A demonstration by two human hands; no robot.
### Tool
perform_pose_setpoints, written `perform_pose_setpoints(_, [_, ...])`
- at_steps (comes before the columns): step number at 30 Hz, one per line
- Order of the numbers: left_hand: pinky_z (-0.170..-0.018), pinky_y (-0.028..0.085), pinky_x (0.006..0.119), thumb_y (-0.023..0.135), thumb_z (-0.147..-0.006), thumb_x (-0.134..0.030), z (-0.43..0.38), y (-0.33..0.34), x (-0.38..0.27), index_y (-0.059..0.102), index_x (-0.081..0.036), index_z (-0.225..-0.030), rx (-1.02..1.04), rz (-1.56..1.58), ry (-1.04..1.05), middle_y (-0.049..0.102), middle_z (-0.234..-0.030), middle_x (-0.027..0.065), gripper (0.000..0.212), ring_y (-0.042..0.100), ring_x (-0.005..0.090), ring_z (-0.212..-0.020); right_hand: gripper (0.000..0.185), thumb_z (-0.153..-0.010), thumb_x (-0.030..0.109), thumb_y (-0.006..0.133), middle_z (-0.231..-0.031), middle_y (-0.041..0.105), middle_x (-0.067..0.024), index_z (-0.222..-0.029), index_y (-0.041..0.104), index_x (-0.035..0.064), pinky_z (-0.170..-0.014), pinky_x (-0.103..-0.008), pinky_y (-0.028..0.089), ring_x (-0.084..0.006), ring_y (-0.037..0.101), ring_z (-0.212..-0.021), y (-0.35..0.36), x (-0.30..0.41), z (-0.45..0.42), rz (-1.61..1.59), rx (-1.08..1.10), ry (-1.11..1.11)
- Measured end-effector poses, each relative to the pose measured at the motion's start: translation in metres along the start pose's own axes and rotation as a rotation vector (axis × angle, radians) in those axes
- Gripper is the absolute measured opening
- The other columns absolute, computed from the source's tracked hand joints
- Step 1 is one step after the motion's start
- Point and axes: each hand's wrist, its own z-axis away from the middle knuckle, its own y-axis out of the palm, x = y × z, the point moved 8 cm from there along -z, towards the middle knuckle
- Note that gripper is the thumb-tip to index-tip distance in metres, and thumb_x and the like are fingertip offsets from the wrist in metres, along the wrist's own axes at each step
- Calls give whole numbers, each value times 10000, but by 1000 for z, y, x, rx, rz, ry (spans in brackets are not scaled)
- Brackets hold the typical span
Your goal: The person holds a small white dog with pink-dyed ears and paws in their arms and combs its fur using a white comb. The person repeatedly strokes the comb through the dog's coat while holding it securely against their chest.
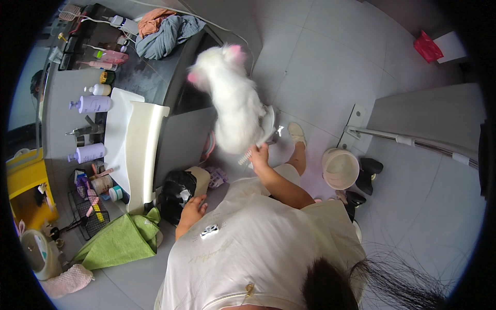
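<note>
A white fluffy dog (236, 100) with pink-tinted ears is in front of me, beside the dark vanity cabinet, its head towards the top of the view. My right hand (259, 155) is closed on a pet comb or brush (245, 157), close to the dog's rear end; its exact shape is partly hidden by the fingers. My left hand (195, 209) rests near the black-lined waste bin (176, 193), fingers spread and holding nothing. What supports the dog is mostly hidden beneath it; a pale rounded edge (268, 118) shows at its side.
Left of the dog stands a white washbasin (143, 151) with purple pump bottles (95, 104). Grey and orange cloths (166, 37) lie on the counter. A green towel (124, 240) hangs lower left. To the right are a pale bucket (340, 168), black shoes (366, 176) and a metal rail (414, 142).
</note>
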Motion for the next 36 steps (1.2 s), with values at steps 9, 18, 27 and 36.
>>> perform_pose_setpoints(9, [-937,462,413,610,-881,-208,-3,4,-9,588,-106,-1227,68,-2,16,595,-1185,182,361,564,358,-1109,311,-898,87,550,-981,591,-136,-1158,380,74,-786,-467,548,-254,638,-911,24,-30,12,129,101,546])
perform_pose_setpoints(18, [-943,459,411,609,-883,-206,-6,11,12,577,-103,-1232,79,9,-67,585,-1204,180,365,562,357,-1115,307,-908,113,556,-1034,589,-135,-1181,431,52,-689,-462,557,-269,631,-900,-14,3,-23,251,-20,84])
perform_pose_setpoints(27, [-926,468,412,616,-886,-221,-18,4,-2,583,-108,-1234,90,-6,-3,590,-1191,179,367,571,352,-1099,353,-915,85,495,-849,600,-97,-1263,433,87,-639,-388,521,-225,583,-667,-5,-8,-8,141,-85,368])
perform_pose_setpoints(36, [-916,470,411,606,-889,-229,-29,9,2,580,-103,-1227,96,-38,61,598,-1173,191,362,581,364,-1067,401,-923,199,553,-1066,649,-224,-1300,505,72,-800,-417,497,-375,640,-945,120,223,37,780,123,-864])
